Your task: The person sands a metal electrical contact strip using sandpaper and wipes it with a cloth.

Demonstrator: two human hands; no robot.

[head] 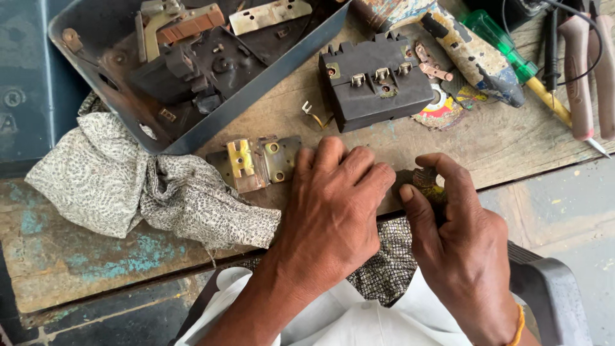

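Observation:
My left hand (333,211) lies palm down on the wooden bench, its fingers bent over the right end of a small metal plate with brass contact pieces (256,161). My right hand (458,237) sits beside it at the bench edge, thumb and fingers pinching a small dark, worn object with a yellowish patch (428,182); most of that object is hidden. A black switch block with several metal terminals (375,80) rests just beyond both hands.
A grey metal tray (282,67) of old switch parts sits at the back left. A patterned cloth (128,179) lies at the left. A green-handled screwdriver (512,54), pliers (586,77) and a small bent brass clip (314,114) lie at the back right and middle.

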